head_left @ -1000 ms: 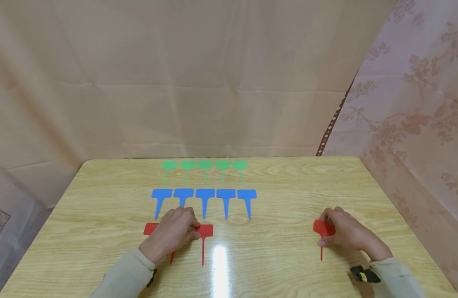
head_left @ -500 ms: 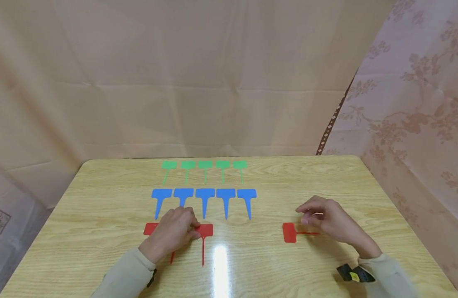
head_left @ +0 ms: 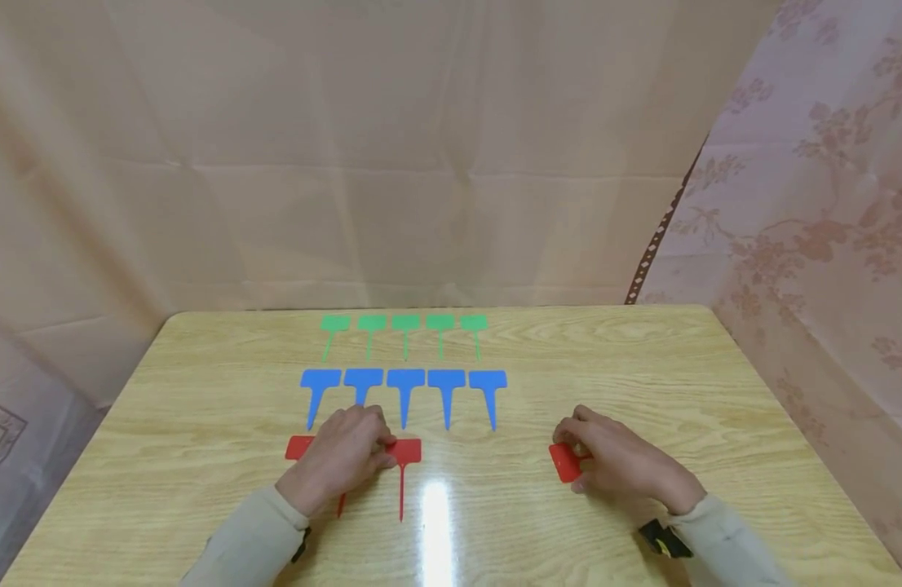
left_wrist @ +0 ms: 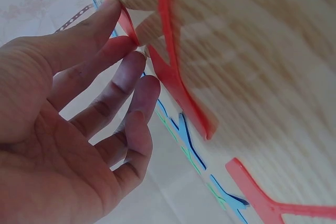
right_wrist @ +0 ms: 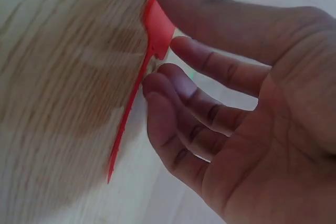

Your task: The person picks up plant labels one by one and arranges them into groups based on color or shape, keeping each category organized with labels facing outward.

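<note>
My left hand [head_left: 341, 456] pinches the left edge of a red T-shaped plant label [head_left: 407, 450] lying stem toward me. Its thumb and index finger meet at that red label [left_wrist: 127, 23] in the left wrist view. Under this hand shows the stem of a second red label [left_wrist: 173, 77], and left of the hand lies a third red label [head_left: 300, 446]. To the right, my right hand [head_left: 627, 461] holds another red plant label [head_left: 566, 462] by its head, between thumb and index finger. The right wrist view shows the stem of this label [right_wrist: 126, 114] close along the tabletop.
Behind the red labels lies a row of several blue plant labels [head_left: 405, 379]. A row of several green plant labels [head_left: 405, 323] lies near the far edge of the wooden table [head_left: 605, 350]. Curtains [head_left: 422, 163] hang behind and beside it.
My right hand has moved left. Its red label turned sideways and lay free of the fingers half a second ago; now the hand grips it by the head. The left hand has stayed put.
</note>
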Demonstrator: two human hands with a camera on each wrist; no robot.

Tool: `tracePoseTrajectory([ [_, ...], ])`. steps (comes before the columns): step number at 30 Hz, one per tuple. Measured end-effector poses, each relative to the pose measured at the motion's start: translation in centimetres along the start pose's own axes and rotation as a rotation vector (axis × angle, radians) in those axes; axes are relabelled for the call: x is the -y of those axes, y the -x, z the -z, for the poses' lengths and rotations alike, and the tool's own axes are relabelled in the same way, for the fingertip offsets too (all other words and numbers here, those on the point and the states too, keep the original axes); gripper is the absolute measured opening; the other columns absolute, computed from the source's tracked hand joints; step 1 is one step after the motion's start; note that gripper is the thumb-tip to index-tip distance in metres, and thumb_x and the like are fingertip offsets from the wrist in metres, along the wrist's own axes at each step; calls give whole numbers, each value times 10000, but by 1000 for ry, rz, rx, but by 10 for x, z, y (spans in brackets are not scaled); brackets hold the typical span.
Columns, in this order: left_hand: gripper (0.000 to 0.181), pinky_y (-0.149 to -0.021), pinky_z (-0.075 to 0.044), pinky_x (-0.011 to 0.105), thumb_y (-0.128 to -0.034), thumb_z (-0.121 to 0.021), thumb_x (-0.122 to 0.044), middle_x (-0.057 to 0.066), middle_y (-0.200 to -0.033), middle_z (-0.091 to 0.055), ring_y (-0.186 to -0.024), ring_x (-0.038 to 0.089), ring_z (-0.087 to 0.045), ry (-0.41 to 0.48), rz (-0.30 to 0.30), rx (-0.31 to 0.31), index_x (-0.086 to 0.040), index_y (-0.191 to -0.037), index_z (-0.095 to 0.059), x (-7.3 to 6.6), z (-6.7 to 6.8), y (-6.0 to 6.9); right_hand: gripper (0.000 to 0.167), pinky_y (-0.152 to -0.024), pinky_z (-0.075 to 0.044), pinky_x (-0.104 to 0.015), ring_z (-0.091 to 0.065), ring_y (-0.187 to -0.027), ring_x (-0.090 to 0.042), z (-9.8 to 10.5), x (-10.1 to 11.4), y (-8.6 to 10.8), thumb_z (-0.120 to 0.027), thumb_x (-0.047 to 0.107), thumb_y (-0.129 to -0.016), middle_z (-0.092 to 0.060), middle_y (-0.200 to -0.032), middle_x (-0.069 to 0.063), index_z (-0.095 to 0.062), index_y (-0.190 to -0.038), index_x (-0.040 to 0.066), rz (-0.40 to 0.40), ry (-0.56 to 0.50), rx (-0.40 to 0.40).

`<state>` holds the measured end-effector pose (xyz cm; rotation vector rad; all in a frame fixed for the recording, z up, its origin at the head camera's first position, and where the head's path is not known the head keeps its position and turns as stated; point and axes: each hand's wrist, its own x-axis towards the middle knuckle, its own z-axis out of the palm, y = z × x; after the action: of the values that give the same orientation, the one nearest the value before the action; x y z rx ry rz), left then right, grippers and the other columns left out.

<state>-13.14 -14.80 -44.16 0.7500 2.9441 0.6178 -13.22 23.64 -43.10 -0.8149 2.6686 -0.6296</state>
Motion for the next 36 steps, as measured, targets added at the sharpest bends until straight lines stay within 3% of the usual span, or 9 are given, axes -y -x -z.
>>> tracePoseTrajectory([
  [8,209,-639,-464,287,-752,-912,-156,-6,-834,-700,-738,167,-605,11,10,6,-58,-915,-825,0,0,0,450,-649,-440,-239,-472,-758,-102,3,-4,-3,-922,155,-739,-519,-879,56,-543,-980,138,-24,-34,14],
  [15,209,-635,-456,291,-746,-915,-155,-4,-824,-696,-721,159,-591,6,-2,1,-58,-908,-824,0,0,0,255,-614,-463,-228,-518,-676,-36,7,-1,-7,-781,30,-882,-603,-791,100,-572,-978,138,66,-176,-79],
  [18,206,-640,-459,295,-745,-916,-156,-8,-822,-695,-722,159,-590,4,-5,0,-61,-903,-824,1,0,0,212,-647,-519,-240,-599,-718,-51,5,5,-12,-740,21,-918,-666,-854,76,-596,-1038,120,117,-287,-126],
  [22,203,-650,-467,303,-746,-915,-158,-12,-824,-695,-729,165,-596,-2,-13,-9,-63,-901,-824,1,1,0,178,-674,-585,-291,-687,-739,-162,-5,21,-24,-712,9,-938,-701,-911,-18,-612,-1071,72,158,-472,-124],
  [25,203,-655,-469,309,-747,-915,-157,-13,-826,-695,-733,166,-595,-3,-10,-10,-64,-904,-825,1,1,0,208,-666,-604,-313,-705,-736,-209,-16,36,-36,-715,-40,-917,-684,-945,-83,-625,-1089,35,160,-577,-99],
  [28,206,-659,-466,313,-744,-916,-158,-15,-828,-694,-735,165,-590,5,1,-2,-67,-904,-825,1,1,0,262,-661,-601,-297,-708,-767,-177,-28,52,-47,-738,-70,-885,-672,-1001,-92,-649,-1113,22,133,-612,-86],
  [31,208,-660,-460,308,-743,-917,-163,-21,-827,-691,-735,155,-583,16,11,7,-72,-906,-826,1,0,0,295,-663,-582,-262,-676,-762,-113,-38,67,-60,-778,-55,-855,-669,-1006,-58,-687,-1124,27,108,-543,-97],
  [36,209,-663,-461,305,-747,-915,-165,-24,-824,-687,-739,149,-586,27,10,9,-68,-908,-825,1,0,-1,242,-712,-511,-238,-579,-756,-57,-52,81,-76,-832,51,-840,-603,-926,23,-743,-1064,45,123,-213,-141],
])
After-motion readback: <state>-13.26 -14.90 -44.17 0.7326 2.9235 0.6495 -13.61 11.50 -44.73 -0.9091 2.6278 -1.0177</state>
